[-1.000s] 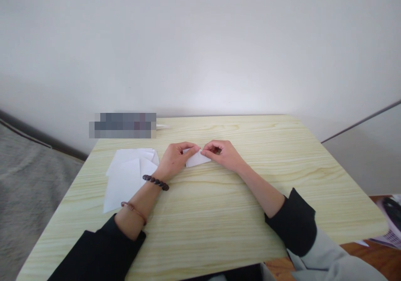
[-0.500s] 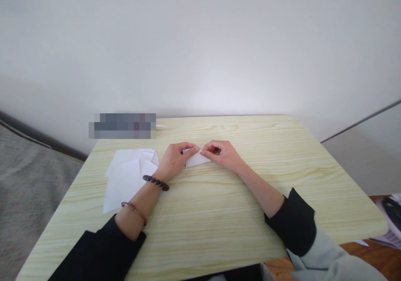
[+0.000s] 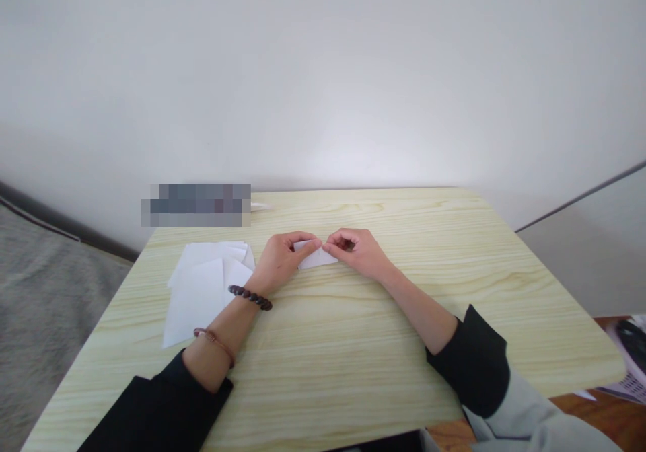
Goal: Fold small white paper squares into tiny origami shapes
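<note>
A small folded piece of white paper [image 3: 317,258] lies on the pale wooden table [image 3: 353,344], near its middle. My left hand [image 3: 280,258] pinches the paper's left end with thumb and forefinger. My right hand [image 3: 354,250] pinches its right end, fingers curled together. The fingertips of both hands nearly meet above the paper. A dark bead bracelet and a thin brown band sit on my left wrist.
A loose stack of white paper sheets [image 3: 202,287] lies on the table to the left of my left hand. A blurred-out object [image 3: 196,204] sits at the table's far left edge against the white wall. A grey surface lies left of the table.
Both hands stay pinched on the folded paper with hardly any motion. The view has shifted down slightly.
</note>
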A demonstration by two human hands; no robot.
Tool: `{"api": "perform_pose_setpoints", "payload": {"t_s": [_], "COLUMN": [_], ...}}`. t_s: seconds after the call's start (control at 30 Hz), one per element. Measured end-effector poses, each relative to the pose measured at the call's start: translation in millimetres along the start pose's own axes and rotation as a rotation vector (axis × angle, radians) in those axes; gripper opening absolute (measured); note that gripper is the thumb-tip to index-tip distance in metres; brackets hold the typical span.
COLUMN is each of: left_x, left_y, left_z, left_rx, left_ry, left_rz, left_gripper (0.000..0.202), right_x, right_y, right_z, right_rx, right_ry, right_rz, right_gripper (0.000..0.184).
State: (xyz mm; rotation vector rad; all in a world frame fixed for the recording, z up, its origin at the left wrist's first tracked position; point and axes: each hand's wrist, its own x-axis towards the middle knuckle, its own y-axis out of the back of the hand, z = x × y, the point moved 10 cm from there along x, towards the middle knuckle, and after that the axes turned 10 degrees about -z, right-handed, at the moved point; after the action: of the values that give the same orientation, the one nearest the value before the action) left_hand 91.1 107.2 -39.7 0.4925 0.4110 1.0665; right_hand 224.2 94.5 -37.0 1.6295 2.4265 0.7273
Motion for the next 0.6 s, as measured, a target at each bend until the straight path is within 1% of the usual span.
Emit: {"api": "perform_pose_setpoints", "payload": {"t_s": [0.23, 0.33, 0.47, 0.6], "left_x": [-0.3, 0.8, 1.4, 1.0], "left_y": [2.9, 0.5, -4.8, -4.0], "left_z": [5.6, 6.0, 5.0, 5.1], "left_rx": [-0.027, -0.03, -0.008, 0.002], "left_ry": [-0.028, -0.047, -0.052, -0.057], "left_rz": [0.029, 0.0, -0.056, -0.038], "left_gripper": [0.038, 0.038, 0.037, 0.037], "right_x": [-0.2, -0.8, -1.7, -1.7], "right_y": [-2.1, -1.9, -3.2, -3.9], "right_z": [-0.9, -2.0, -5.1, -8.6], "right_rx": [-0.006, -0.032, -0.062, -0.058], "right_ry": [0.025, 0.038, 0.061, 0.067], "right_rz": [-0.018, -0.02, -0.035, -0.04], "right_gripper": [0.016, 0.012, 0.012, 0.011]}}
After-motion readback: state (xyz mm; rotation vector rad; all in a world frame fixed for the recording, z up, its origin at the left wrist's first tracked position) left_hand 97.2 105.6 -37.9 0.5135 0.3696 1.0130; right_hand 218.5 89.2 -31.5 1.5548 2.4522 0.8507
